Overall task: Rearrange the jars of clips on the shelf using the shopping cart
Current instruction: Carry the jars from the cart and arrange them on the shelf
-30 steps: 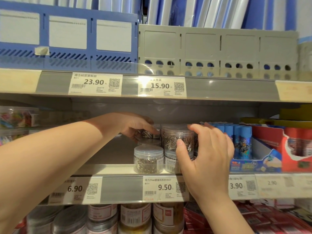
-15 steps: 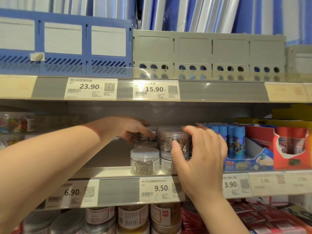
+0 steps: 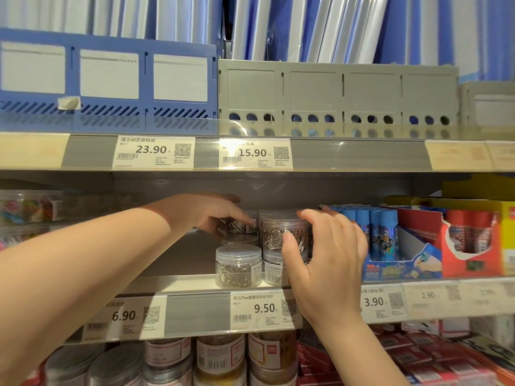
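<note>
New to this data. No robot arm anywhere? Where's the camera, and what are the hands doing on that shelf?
There is no machine here. A person works with bare hands, and the one picture comes from a wide-angle camera worn on the head, facing a shop shelf. The left hand reaches in and grips the rear jar of clips, which seems to sit on another jar. The right hand grips the upper front jar, which is stacked on a lower jar. A single jar stands at the shelf's front, left of that stack. Blue tubes stand boxed to the right. No shopping cart is in view.
</note>
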Available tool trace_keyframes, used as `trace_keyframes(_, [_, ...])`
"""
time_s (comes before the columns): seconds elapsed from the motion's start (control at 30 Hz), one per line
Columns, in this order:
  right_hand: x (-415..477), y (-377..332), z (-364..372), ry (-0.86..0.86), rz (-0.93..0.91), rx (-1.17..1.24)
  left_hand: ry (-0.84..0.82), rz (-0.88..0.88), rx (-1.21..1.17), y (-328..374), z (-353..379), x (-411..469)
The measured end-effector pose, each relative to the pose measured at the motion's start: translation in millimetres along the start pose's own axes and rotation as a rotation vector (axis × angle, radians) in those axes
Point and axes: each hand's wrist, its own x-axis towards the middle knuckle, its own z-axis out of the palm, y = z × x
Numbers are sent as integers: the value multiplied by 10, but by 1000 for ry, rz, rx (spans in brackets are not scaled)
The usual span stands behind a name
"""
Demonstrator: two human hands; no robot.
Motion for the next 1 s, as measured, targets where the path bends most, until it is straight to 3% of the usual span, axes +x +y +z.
trace_keyframes(0.37, [-58,-76,-115,32,33,63,206,12,-86,-33,-114,-318])
trace_keyframes(0.57, [-204,-227,-385,-23,79,60,503,121,10,-39,-27,-707])
trace_keyframes(0.77, [-347,-442,-797,-73,144,26,684,239,38,-97,230,-1209])
trace_keyframes(0.83, [-397,-535,-983,-107,168,4,677,325,52,-112,352,-1400])
trace_keyframes(1.0, [-582,-836,-1616,-157,291,4,467,546,-19,-308,770,-2136])
